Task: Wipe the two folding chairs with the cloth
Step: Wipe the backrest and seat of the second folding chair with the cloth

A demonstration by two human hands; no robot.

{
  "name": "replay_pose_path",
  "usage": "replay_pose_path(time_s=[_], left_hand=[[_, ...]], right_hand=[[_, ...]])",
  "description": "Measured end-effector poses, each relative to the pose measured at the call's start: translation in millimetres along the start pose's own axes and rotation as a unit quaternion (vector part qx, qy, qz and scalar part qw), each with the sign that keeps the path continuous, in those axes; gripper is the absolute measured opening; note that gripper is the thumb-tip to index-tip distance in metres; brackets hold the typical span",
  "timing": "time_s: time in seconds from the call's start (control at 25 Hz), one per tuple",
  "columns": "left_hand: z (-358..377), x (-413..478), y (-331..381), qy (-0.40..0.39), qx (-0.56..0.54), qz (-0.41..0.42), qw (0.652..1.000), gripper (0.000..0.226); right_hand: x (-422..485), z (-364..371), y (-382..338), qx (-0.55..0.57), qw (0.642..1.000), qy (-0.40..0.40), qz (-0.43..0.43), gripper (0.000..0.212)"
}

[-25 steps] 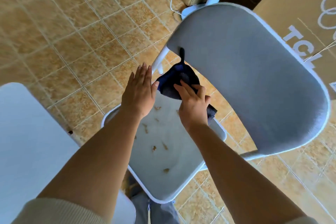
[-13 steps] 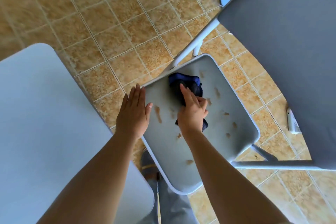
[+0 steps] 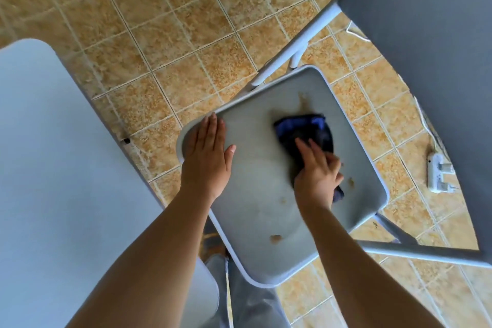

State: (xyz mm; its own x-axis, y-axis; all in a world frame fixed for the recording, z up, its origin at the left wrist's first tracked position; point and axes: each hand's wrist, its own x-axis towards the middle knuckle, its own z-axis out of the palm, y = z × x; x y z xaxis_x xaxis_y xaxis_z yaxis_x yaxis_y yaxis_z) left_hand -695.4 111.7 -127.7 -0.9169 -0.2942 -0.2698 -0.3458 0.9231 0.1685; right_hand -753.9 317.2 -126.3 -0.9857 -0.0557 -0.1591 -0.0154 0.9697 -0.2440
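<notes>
Pressing down through the right hand [image 3: 316, 173], the person rubs a dark blue cloth [image 3: 306, 128] over the seat [image 3: 255, 194] of a folding chair, right of the frame's middle. The fingers lie mostly stretched along the cloth, though blur hides whether the thumb pinches it. The cloth looks soft, thin and limp, bunched into folds under the palm with a tail poking out by the wrist. I judge it light and easy to wad, best held flat under the whole hand so it does not slip. The left hand [image 3: 206, 157] lies spread and flat on the seat's left corner, steadying it. The seat is a smooth, hard grey panel with rounded corners and a raised rim, likely slick, with brown stains [image 3: 275, 238] dotted on it. A pale metal tube [image 3: 298, 45] runs up to the dark grey backrest [image 3: 426, 48] at upper right. A second chair [image 3: 53, 168], pale and smooth, fills the left edge. The floor [image 3: 159, 21] is mottled tan tile, with a white power strip [image 3: 436, 173] lying at right.
</notes>
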Motion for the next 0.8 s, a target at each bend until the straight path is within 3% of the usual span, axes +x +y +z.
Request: replay_pose_path(time_s=[0.08, 0.12, 0.24, 0.36, 0.44, 0.64, 0.8], left_hand=[[5, -1, 2, 0.001, 0.011, -0.008, 1.000, 0.067], [8, 0, 2, 0.000, 0.014, -0.007, 1.000, 0.067], [10, -1, 1, 0.003, 0.020, -0.006, 1.000, 0.067], [12, -3, 2, 0.006, 0.032, -0.011, 0.999, 0.065], [15, -3, 2, 0.013, 0.039, -0.011, 0.999, 0.066], [21, -2, 4, 0.026, 0.053, -0.012, 0.998, 0.064], [22, -1, 2, 0.024, 0.059, -0.010, 0.998, 0.064]], right_hand=[[37, 0, -24, 0.047, 0.997, 0.006, 0.057, 0.072], [46, 2, -39, 0.061, 0.997, 0.000, 0.043, 0.073], [25, 10, -66, 0.053, 0.994, -0.026, -0.094, 0.067], [-21, 9, -33, 0.012, 0.982, -0.033, -0.187, 0.059], [-27, 2, 6, -0.002, 0.988, -0.025, -0.151, 0.058], [55, -18, 31, 0.060, 0.995, 0.006, 0.075, 0.071], [105, -9, -37, 0.085, 0.996, -0.026, -0.002, 0.076]])
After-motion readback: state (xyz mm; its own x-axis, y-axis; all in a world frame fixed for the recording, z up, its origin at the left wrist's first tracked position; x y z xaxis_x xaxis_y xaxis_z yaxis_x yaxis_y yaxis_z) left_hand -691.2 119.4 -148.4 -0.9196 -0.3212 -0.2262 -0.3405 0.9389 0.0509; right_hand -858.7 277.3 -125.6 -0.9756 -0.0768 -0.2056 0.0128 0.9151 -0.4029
